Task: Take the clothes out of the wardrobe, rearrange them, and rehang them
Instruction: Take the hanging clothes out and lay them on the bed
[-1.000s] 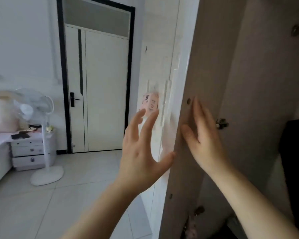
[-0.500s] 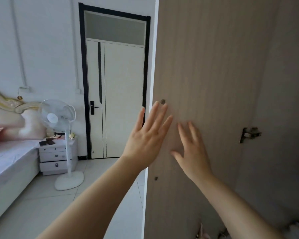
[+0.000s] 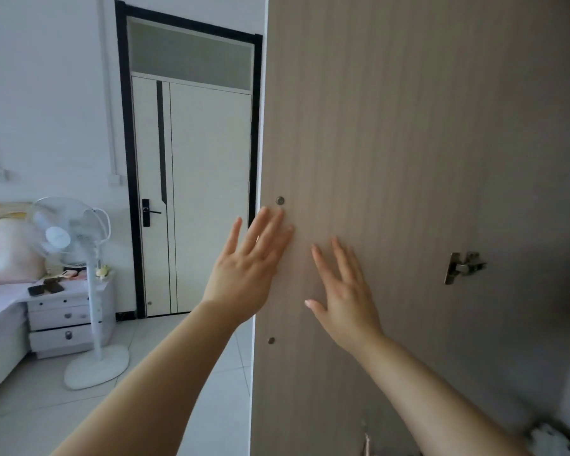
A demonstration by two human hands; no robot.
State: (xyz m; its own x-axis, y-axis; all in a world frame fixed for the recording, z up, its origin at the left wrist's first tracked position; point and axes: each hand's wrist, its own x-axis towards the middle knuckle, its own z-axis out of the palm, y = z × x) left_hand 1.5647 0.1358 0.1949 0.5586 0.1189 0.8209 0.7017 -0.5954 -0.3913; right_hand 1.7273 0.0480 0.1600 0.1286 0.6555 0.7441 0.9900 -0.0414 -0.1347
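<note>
Now both flat: left hand, right hand, fingers straight, against wardrobe door.

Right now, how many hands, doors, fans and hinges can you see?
Hands: 2, the left hand and the right hand
Doors: 2, the wardrobe door and the room door
Fans: 1, the white fan
Hinges: 1, the metal hinge
Total: 6
</note>
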